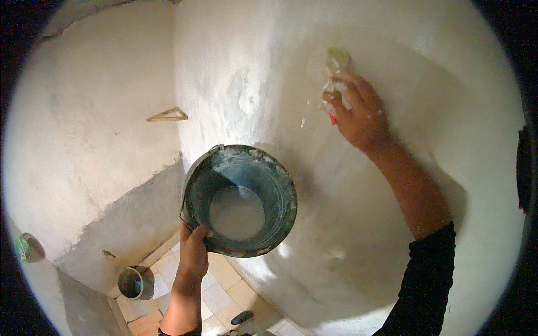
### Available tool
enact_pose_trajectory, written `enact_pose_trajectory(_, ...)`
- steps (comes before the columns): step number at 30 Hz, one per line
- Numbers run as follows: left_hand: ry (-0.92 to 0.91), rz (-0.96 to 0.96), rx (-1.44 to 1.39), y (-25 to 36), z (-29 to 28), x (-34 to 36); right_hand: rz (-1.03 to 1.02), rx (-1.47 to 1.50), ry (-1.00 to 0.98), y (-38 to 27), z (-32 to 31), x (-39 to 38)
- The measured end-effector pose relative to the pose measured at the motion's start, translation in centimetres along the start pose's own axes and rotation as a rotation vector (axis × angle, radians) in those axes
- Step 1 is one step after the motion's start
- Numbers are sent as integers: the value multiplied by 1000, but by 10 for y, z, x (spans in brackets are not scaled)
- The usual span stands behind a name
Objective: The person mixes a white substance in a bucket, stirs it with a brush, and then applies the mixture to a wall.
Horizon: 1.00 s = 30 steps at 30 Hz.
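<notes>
My left hand (193, 249) grips a dark bucket (288, 196) by its near left rim, thumb over the edge. The bucket tilts toward me, and a pale greyish liquid (238, 215) lies at its bottom. White smears coat its inner wall and rim. Up and to the right, my right hand (361, 112) is closed around a paintbrush (337, 59) with yellowish bristles and a bit of red at the handle's lower end. The bristles are against the wall (302, 73). White paint-like stuff covers the fingers and the brush's middle, hiding part of it.
A small wooden triangular frame (168, 115) sits at the wall corner. Below, a second bucket (131, 283) stands on the tiled floor (216, 299). A green round thing (23, 249) is at the far left. Something dark (522, 168) edges the right side.
</notes>
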<state>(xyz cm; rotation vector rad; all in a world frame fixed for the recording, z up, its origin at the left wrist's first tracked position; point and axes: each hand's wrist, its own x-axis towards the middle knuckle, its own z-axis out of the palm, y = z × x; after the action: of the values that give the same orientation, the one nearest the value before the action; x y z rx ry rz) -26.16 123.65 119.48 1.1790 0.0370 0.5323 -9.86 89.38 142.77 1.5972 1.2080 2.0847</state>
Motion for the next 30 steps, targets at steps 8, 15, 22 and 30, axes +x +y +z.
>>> enact_pose_trajectory(8, 123, -65, -16, -21, 3, 13, -15, 634, -440, -95, 41, -117)
enact_pose_trajectory(15, 164, 42, 34, -24, 21, 14, 455, 132, -44, 40, 53, -90)
enact_pose_trajectory(22, 156, 79, -20, -49, 29, 24, -190, 426, -345, -47, 68, -163)
enact_pose_trajectory(30, 190, 21, 30, -33, 27, 23, 215, 192, 63, 78, 65, -87)
